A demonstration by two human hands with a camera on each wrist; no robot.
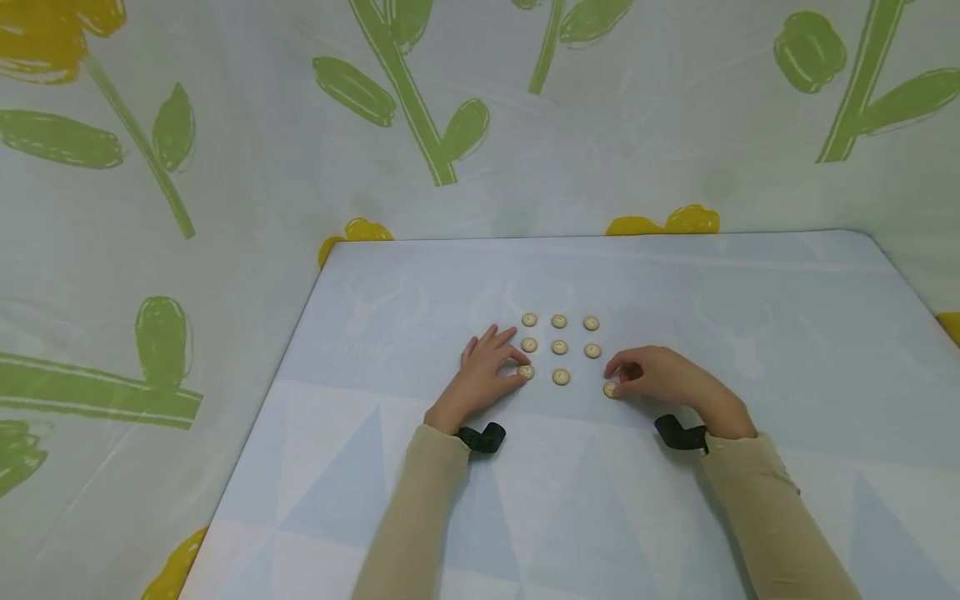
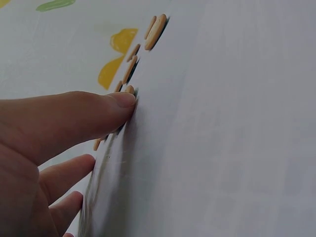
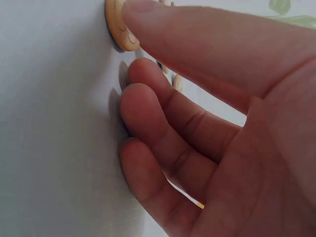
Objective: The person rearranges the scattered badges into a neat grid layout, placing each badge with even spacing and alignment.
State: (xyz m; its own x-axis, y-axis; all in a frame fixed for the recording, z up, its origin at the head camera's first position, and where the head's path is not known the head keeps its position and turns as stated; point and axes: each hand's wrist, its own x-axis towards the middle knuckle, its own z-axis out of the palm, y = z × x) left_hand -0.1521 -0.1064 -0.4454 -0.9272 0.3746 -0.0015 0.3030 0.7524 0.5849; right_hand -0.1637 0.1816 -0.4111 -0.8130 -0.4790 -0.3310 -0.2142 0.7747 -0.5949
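Note:
Small round wooden discs with dark markings lie on the table in three rows. My left hand [image 1: 483, 372] pinches the front-left disc [image 1: 527, 372] between thumb and index finger, its other fingers spread on the table. At the front right, my right hand [image 1: 663, 379] holds another disc [image 1: 611, 390] by its edge with the thumb and index finger. This disc sits a little outside the line of its column. In the right wrist view, the thumb overlaps the held disc [image 3: 118, 29] and the other fingers curl down near the tabletop. Between the hands lies the front-middle disc [image 1: 561, 377].
Behind the hands are the middle-row disc [image 1: 559, 347] and back-row disc [image 1: 558, 321] with their neighbours. The pale blue patterned tabletop [image 1: 585, 517] ends at a back edge against a floral cloth [image 1: 247, 167]. Black wrist cameras [image 1: 678, 433] sit at both cuffs.

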